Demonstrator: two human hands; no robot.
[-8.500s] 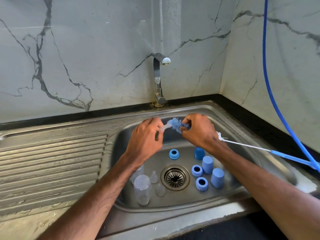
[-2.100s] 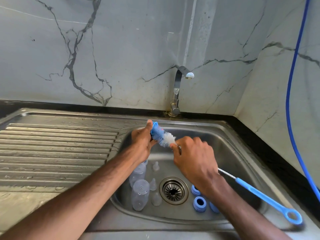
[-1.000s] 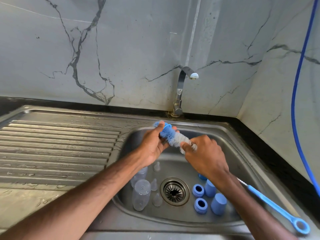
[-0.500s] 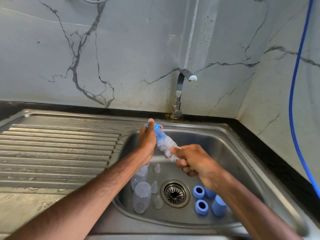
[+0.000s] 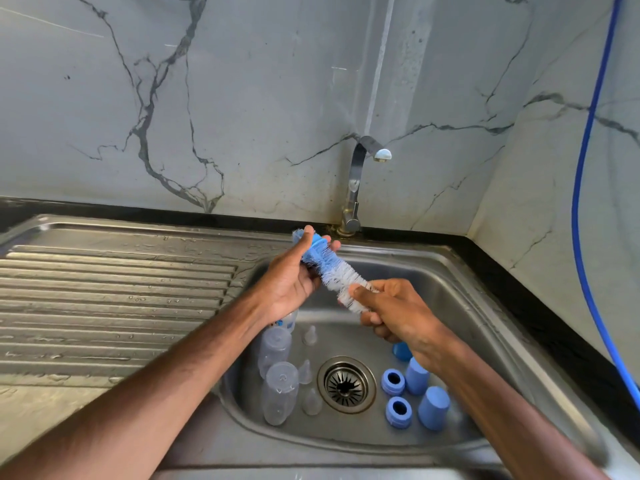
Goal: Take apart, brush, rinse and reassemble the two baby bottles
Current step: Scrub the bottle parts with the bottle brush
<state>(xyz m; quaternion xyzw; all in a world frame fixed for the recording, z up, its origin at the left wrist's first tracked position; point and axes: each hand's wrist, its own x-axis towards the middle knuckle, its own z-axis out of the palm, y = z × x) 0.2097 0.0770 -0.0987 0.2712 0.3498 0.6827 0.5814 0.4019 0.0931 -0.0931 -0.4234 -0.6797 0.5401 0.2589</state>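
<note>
Bristles of the bottle brush (image 5: 334, 273) are seen slanting across the middle of the frame, above the sink basin (image 5: 460, 306), blue at the upper-left end and white at the lower-right end. A blue collar ring (image 5: 318, 244) is threaded over the blue end. It is pinched there by the left hand (image 5: 294, 282), with the thumb on top and the fingertips behind, so that this grip is curled round ring and bristles together. The white end of the brush is clasped by the right hand (image 5: 398, 313), whose grip is wrapped closely round it; the handle is hidden below the forearm. Both hands are held above the basin floor, just in front of the tap (image 5: 356, 181).

On the basin floor, left of the drain (image 5: 346, 384), two clear bottles (image 5: 280, 393) are laid one behind the other, and three small clear teats (image 5: 311, 403) are stood between them and the drain. Right of the drain, two blue rings (image 5: 393, 382) and two blue caps (image 5: 433, 407) are set close together, and a further blue piece (image 5: 401, 351) is partly covered by the right wrist. The ribbed drainboard (image 5: 114, 296) on the left is beaded with water. A blue hose (image 5: 585, 202) is hung down the marble wall (image 5: 242, 98) at the right edge.
</note>
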